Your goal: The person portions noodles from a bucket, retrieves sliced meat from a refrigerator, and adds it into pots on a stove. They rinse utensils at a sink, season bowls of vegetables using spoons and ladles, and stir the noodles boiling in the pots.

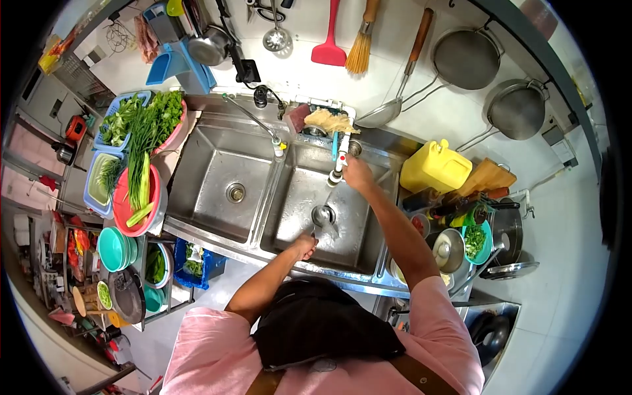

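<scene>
My left hand is closed around the handle of a metal ladle over the right basin of the steel sink. The ladle's bowl lies near the drain, under the tap's outlet, and the basin floor looks wet. My right hand is closed at the white pipe tap, by its small red-marked handle; the fingers are partly hidden. A second tap with a green hose stands on the divider between the basins.
Baskets of leafy greens and a red basin with cucumber-like vegetables stand left of the sink. To the right are a yellow jug, bottles, a steel bowl and a green bowl. Strainers and brushes hang on the wall.
</scene>
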Tool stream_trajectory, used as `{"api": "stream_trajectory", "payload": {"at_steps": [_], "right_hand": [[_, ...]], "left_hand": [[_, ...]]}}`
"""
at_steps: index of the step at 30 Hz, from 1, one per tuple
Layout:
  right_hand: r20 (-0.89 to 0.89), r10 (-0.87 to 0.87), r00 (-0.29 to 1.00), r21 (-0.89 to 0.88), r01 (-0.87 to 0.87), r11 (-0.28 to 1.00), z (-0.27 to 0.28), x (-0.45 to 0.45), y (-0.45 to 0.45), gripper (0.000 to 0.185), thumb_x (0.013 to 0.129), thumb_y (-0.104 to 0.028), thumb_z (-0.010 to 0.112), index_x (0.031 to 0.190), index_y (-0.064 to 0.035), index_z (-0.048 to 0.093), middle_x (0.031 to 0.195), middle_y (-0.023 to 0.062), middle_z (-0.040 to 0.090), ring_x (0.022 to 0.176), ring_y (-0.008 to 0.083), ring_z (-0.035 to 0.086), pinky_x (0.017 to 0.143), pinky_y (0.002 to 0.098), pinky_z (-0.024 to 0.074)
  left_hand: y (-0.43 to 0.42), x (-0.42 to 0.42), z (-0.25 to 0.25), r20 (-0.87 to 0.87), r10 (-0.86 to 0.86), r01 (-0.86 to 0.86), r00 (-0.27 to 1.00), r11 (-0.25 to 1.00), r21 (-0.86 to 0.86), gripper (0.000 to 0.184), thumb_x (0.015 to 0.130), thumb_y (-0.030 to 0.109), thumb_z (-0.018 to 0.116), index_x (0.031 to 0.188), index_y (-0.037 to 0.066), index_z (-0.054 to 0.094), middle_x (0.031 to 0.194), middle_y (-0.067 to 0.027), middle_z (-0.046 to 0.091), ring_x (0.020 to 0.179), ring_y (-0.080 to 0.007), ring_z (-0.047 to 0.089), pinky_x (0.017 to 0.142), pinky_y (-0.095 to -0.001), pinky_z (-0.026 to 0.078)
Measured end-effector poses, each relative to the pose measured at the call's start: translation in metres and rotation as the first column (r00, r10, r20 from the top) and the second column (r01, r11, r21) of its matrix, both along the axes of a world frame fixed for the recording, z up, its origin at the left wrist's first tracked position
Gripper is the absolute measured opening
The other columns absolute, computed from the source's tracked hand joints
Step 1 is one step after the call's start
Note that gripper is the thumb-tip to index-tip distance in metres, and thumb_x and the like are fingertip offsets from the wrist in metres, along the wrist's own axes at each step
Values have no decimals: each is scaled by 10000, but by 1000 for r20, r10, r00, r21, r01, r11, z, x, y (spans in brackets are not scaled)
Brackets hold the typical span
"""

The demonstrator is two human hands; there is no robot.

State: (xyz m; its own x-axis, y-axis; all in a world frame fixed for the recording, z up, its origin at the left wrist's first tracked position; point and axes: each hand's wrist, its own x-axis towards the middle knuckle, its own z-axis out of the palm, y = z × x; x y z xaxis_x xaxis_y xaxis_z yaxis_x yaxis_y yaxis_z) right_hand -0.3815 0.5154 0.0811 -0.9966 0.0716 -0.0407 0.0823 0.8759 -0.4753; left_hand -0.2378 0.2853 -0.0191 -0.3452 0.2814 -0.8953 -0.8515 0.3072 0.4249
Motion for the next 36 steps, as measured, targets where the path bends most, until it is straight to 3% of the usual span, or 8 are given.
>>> {"api": "stream_trajectory", "payload": {"at_steps": [4,15,18,19,23,25,31,36], "right_hand": [[15,-18,1000,13,17,1000,4,1,-1,255,867,-192,588,1069,-36,586,936,248,668,911,435,633,793,532,493],[98,-19,995,42,15,999,18,13,-2,314,891,-198,514,1171,-67,570,978,245,676,926,421,650,815,516,507],[120,-16,993,44,11,999,18,13,-3,351,892,-197,513,1215,-68,563,991,244,676,932,422,650,826,511,510],[129,-15,992,46,9,999,19,14,-3,363,893,-195,513,1229,-67,560,994,243,676,935,422,650,831,509,511],[156,-9,988,60,0,998,18,12,-5,365,881,-162,530,1227,-50,558,1012,239,678,958,424,649,856,501,510],[162,-17,987,68,6,998,18,12,-6,366,874,-141,538,1224,-34,550,1030,245,676,971,423,650,869,497,509],[191,-140,972,39,135,990,33,17,-26,660,861,-110,556,1437,77,293,1053,298,658,983,415,660,881,481,512],[204,-166,965,-92,188,978,42,18,-48,907,851,-107,563,1472,130,-53,1039,324,651,951,436,663,884,475,511]], "left_hand": [[0,6,-12,-102,44,-53,994,995,-85,191,901,125,518,730,39,529,590,-56,487,433,-145,412,351,-306,278],[-14,-1,-17,-259,-184,89,948,936,-341,218,850,100,502,722,-46,601,610,-164,583,467,-247,540,390,-380,384],[-17,12,-7,-317,-312,171,896,899,-404,218,844,98,520,738,-51,639,643,-201,637,566,-314,644,476,-433,478],[-18,13,-11,-383,-513,282,768,808,-518,225,853,124,542,924,-52,661,850,-242,699,819,-367,709,695,-447,555],[0,7,-6,-259,-818,426,513,505,-751,378,926,171,491,1250,-22,508,1226,-245,617,1105,-346,642,928,-427,517],[12,5,-10,-250,-841,350,480,445,-825,325,946,154,450,1216,-8,529,1199,-232,630,1082,-329,655,910,-412,526],[-2,22,-4,-287,-911,182,296,349,-919,235,960,158,418,1123,27,527,1063,-168,661,921,-290,708,762,-372,570],[-29,64,30,-249,-915,218,317,326,-920,265,887,118,538,1131,39,472,1097,-187,619,900,-330,699,747,-412,566]]}}
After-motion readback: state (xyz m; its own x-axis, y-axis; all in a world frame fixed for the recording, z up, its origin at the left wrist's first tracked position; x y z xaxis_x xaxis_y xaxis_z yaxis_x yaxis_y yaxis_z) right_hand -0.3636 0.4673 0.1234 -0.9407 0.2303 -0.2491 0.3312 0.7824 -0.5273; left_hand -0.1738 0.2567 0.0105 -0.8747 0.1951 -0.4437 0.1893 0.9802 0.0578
